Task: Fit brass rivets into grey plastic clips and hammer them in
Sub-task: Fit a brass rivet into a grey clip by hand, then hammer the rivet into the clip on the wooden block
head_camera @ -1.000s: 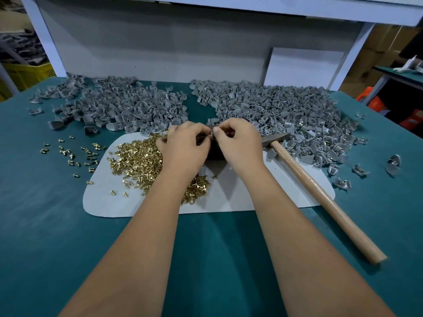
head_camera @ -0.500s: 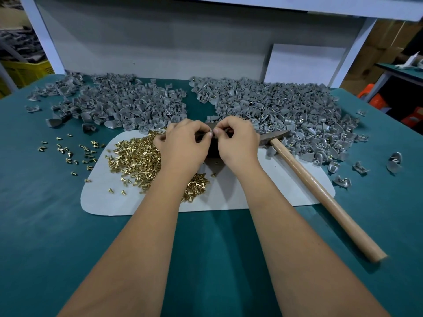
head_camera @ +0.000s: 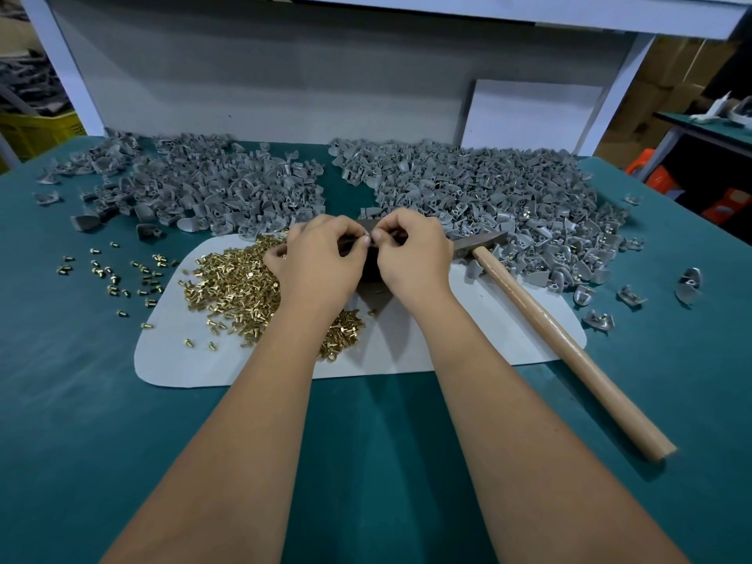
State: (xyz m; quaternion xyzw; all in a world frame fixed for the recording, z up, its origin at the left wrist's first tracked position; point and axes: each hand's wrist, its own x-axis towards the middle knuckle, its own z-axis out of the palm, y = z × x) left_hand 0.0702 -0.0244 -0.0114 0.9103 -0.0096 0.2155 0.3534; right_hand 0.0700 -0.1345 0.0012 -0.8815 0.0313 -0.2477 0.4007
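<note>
My left hand [head_camera: 321,262] and my right hand [head_camera: 411,254] meet fingertip to fingertip over a dark metal block [head_camera: 374,299] on the white mat [head_camera: 407,352]. Both pinch one small grey clip [head_camera: 367,240], mostly hidden by the fingers; I cannot see a rivet in it. A heap of brass rivets [head_camera: 240,287] lies on the mat under my left wrist. The hammer [head_camera: 569,348] lies to the right of my right hand, its head by the clips and its wooden handle pointing toward me.
Two big piles of grey clips fill the back of the teal table: a left pile [head_camera: 195,193] and a right pile [head_camera: 488,197] showing brass glints. Loose rivets [head_camera: 114,274] are scattered left of the mat. A few stray clips [head_camera: 630,297] lie at the right.
Both hands stay in the same place over the block, fingertips working close together. The hammer has not moved.
</note>
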